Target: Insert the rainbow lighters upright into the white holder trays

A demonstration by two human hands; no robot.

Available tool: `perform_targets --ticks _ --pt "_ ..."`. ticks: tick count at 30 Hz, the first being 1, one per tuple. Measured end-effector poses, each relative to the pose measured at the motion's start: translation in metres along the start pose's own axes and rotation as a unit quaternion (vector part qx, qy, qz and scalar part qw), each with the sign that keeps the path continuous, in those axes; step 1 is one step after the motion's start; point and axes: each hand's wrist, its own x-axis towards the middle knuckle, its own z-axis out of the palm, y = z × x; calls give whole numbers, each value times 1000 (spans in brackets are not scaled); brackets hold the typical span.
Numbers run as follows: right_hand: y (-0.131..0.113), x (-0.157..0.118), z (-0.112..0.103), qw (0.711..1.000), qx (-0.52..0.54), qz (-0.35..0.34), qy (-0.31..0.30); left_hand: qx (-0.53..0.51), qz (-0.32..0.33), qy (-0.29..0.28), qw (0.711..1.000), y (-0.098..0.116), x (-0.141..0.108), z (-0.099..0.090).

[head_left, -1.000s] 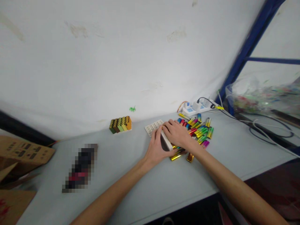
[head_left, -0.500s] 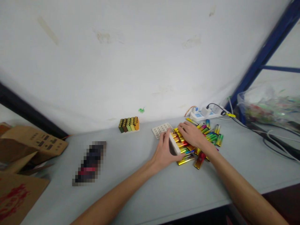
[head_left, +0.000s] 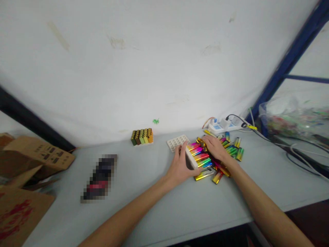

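My left hand (head_left: 180,165) grips a white plastic tray (head_left: 191,158) by its edges, thumb at the near end and fingers at the far end. The tray is tipped up on its side, its back towards my palm. Shiny lighter-like tubes (head_left: 202,157) in pink, red, green and gold stick out of its right face. My right hand (head_left: 214,146) lies over the loose pile (head_left: 232,151) just right of the tray. Its fingers are curled over gold tubes at the pile's far side; how many it grips is hidden.
A second white tray with holes (head_left: 177,142) lies flat behind my left hand. Further left stands a tray filled with upright lighter-like pieces (head_left: 142,136). A power strip (head_left: 223,126) with cables sits by the wall. Cardboard boxes (head_left: 38,151) and a blurred dark item (head_left: 100,178) are left.
My right hand has moved slightly right, away from the tray. More pink and red tubes now show against the tray's face. My left hand and the tray have stayed in place.
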Motion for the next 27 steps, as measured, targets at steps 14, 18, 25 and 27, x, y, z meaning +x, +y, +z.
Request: perform_targets --ticks 14,18,25,27 --pt "6 -2 -9 993 -118 -7 27 -10 -8 -9 1000 0 -2 1" --pt "-9 -2 -14 991 -108 -19 72 -16 4 -3 1000 0 -1 1" --pt "-59 -15 0 981 -71 -176 -43 -28 16 6 999 -1 1 3" --pt "-60 -18 9 970 -116 -204 -61 -32 26 9 999 -2 1 4"
